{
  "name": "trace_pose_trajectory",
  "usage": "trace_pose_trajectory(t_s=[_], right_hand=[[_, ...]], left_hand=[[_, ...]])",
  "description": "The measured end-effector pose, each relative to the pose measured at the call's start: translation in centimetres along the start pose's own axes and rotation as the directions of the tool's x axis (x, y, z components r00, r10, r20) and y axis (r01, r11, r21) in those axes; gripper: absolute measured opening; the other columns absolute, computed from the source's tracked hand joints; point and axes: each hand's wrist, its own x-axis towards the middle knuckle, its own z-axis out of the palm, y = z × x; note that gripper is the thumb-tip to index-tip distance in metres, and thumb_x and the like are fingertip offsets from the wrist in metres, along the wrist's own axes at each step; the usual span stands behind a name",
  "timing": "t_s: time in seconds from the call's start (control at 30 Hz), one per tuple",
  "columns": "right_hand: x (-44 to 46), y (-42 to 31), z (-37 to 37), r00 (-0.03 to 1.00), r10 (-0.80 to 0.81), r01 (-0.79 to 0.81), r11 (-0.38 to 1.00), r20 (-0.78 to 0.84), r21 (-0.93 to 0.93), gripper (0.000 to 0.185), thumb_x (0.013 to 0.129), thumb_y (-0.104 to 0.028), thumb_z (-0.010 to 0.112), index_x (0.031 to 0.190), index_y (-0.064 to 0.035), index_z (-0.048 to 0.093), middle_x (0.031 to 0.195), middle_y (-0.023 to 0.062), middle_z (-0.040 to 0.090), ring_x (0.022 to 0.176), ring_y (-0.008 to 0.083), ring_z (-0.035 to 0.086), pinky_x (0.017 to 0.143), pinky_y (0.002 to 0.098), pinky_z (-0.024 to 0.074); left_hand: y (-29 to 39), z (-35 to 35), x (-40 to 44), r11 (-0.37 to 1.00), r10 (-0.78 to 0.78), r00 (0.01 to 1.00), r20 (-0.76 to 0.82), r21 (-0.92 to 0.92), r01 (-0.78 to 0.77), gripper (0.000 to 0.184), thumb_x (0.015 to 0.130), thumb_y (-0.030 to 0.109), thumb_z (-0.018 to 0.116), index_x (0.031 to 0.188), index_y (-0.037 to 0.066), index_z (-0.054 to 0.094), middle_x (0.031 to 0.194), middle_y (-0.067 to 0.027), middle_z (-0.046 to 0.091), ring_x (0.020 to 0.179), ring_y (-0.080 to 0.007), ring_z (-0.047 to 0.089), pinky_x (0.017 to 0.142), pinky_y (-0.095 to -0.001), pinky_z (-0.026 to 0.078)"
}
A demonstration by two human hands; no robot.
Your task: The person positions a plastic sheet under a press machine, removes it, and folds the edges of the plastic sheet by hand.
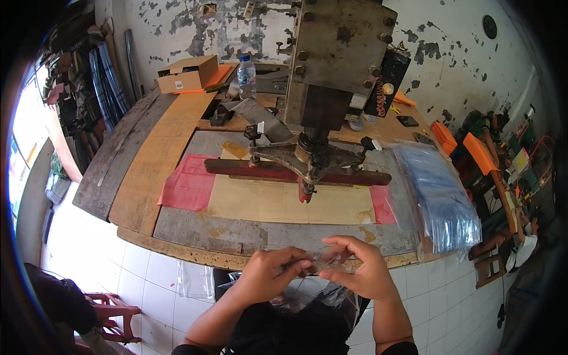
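Close to my body, in front of the table edge, a crumpled piece of clear plastic film [324, 258] stretches between my two hands. My left hand [267, 277] pinches it with thumb and index finger. On the other side my right hand [362, 271] curves around the film, its thumb and index fingertip apart; the remaining fingers are partly hidden. More clear plastic [319, 296] lies over my lap below the hands. Beyond them stands a heavy press with a red-edged bar [349, 178] over a cream sheet [260, 201] and a pink sheet [188, 183].
A stack of clear bluish plastic sheets [441, 195] covers the table's right side. At the back are a cardboard box [188, 73], a water bottle [247, 77] and a phone [407, 121]. A red stool [118, 313] and a plastic sheet [195, 279] are at lower left.
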Motion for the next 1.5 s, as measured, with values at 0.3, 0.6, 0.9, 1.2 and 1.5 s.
trace_pose_trajectory(t_s=[0.3, 0.6, 0.9, 1.2, 1.5], right_hand=[[-0.1, 1.7, -0.4, 0.983, 0.175, -0.181, 0.976, 0.061, 0.122, 0.035, 0.086, -0.004, 0.083, 0.119, 0.0003, 0.07, 0.094, 0.0062, 0.075, 0.088, 0.011, 0.072, 0.081, 0.0269, 0.0568], [-0.1, 2.7, -3.1, 0.961, 0.236, -0.176, 0.926, -0.147, 0.335, 0.031, 0.089, 0.004, 0.076, 0.118, 0.0043, 0.063, 0.097, 0.0092, 0.07, 0.086, 0.0158, 0.073, 0.079, 0.0288, 0.0596], [-0.1, 8.8, -4.0, 0.877, 0.276, -0.102, 0.906, -0.392, 0.41, 0.039, 0.091, -0.001, 0.076, 0.127, 0.005, 0.061, 0.097, 0.0086, 0.068, 0.082, 0.0167, 0.071, 0.075, 0.0292, 0.0563], [-0.9, 13.0, -2.7, 0.872, 0.289, -0.106, 0.9, -0.395, 0.423, 0.043, 0.093, -0.001, 0.075, 0.132, 0.006, 0.059, 0.098, 0.0079, 0.068, 0.082, 0.015, 0.067, 0.077, 0.031, 0.0543], [-0.9, 13.3, -2.5, 0.852, 0.293, -0.082, 0.893, -0.434, 0.442, 0.039, 0.092, 0.004, 0.071, 0.13, 0.0036, 0.059, 0.1, 0.0077, 0.066, 0.08, 0.0151, 0.066, 0.075, 0.0312, 0.0553]], left_hand=[[0.1, -1.2, -0.3, 0.997, -0.04, 0.998, 0.041, -0.066, 0.042, 0.029, 0.095, 0.029, 0.078, 0.108, 0.004, 0.07, 0.088, -0.0126, 0.079, 0.08, -0.027, 0.078, 0.071, -0.0368, 0.058], [-0.5, -6.4, -1.2, 0.957, -0.233, 0.961, 0.146, 0.208, 0.201, 0.034, 0.086, 0.032, 0.087, 0.1, 0.003, 0.074, 0.091, -0.0112, 0.079, 0.081, -0.0183, 0.076, 0.072, -0.0326, 0.056], [-4.7, -9.5, 0.7, 0.9, -0.223, 0.962, -0.156, -0.412, 0.142, 0.033, 0.091, 0.003, 0.079, 0.12, -0.001, 0.062, 0.09, -0.0036, 0.073, 0.093, -0.011, 0.072, 0.082, -0.0267, 0.056], [-7.3, -6.7, 1.5, 0.904, -0.273, 0.912, -0.306, -0.406, 0.135, 0.038, 0.097, 0.002, 0.07, 0.133, 0.001, 0.057, 0.078, 0.0059, 0.061, 0.072, -0.0013, 0.055, 0.064, -0.0191, 0.043], [-7.6, -6.3, 1.2, 0.925, -0.253, 0.903, -0.347, -0.359, 0.121, 0.035, 0.098, 0.0, 0.07, 0.13, 0.0, 0.058, 0.081, 0.0045, 0.063, 0.073, -0.0007, 0.053, 0.065, -0.018, 0.039]])
